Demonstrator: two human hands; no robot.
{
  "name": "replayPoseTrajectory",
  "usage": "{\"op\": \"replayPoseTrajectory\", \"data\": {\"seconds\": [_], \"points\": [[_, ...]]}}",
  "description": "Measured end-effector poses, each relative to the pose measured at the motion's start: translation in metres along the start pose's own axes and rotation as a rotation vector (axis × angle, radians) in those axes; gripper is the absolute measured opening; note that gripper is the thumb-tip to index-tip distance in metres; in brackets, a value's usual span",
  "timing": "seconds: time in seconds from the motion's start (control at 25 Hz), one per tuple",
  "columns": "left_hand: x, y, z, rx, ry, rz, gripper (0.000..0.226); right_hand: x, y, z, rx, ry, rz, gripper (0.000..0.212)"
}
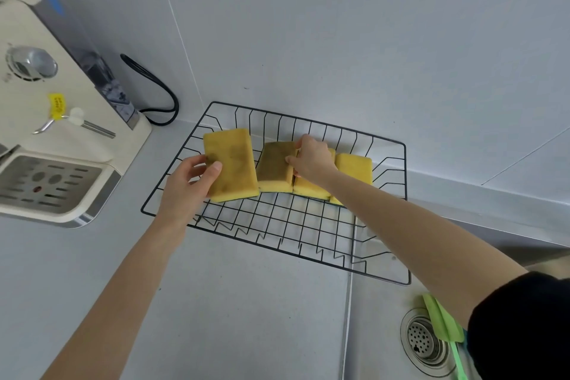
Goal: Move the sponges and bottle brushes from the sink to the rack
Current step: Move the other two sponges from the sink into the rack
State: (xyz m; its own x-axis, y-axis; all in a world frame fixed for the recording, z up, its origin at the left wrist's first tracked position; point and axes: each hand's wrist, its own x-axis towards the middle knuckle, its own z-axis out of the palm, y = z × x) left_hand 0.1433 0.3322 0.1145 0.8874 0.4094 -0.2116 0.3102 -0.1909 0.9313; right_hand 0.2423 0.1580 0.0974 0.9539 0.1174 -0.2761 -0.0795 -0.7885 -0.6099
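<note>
Step in hand: racking the sponges. Black wire dish rack [308, 244] sits on the pale grey counter [216, 302], its right end overhanging the sink [379, 318].

Four yellow rectangular foam sponges stand on edge in a row along the rack's far side. Left hand [188, 185] grips the leftmost sponge [231, 163], thumb across its stained face, fingers behind; it looks not quite seated yet. Right hand [311, 157] is closed over the top of the third sponge [311, 187], fingertips touching the darker, dirtier second sponge [276, 166] beside it. Fourth sponge [354, 168] stands free at the right end.

Sponges look done bar the settling. Still in the sink: a green-handled item [441, 318] lying by the steel drain strainer [424, 341], likely a bottle brush, head hidden behind the right sleeve.

Next move, as judged: release both sponges so they stay upright, then reach back down to the sink for the green handle.

Writing: a yellow tag [57, 105] on the cream countertop water dispenser [61, 120] carries print, too small to read. No brand legible.
</note>
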Motion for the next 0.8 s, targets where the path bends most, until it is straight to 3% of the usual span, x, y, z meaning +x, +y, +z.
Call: {"op": "replayPoseTrajectory", "data": {"seconds": [0.32, 0.44, 0.56, 0.8], "points": [[-0.001, -0.001, 0.001, -0.010, -0.009, -0.013, 0.041, -0.013, -0.002, 0.001, -0.267, 0.071, -0.179, 0.036], [0.001, -0.002, 0.001, -0.001, -0.009, -0.018, 0.041, -0.019, 0.007, 0.014, -0.484, -0.015, -0.382, 0.065], [0.003, -0.003, 0.002, 0.022, -0.009, -0.018, 0.041, -0.013, 0.021, 0.030, -0.685, -0.032, -0.451, 0.084], [0.016, -0.003, 0.008, 0.104, -0.003, -0.009, 0.042, -0.007, 0.035, 0.043, -0.646, 0.084, -0.412, 0.077]]}}
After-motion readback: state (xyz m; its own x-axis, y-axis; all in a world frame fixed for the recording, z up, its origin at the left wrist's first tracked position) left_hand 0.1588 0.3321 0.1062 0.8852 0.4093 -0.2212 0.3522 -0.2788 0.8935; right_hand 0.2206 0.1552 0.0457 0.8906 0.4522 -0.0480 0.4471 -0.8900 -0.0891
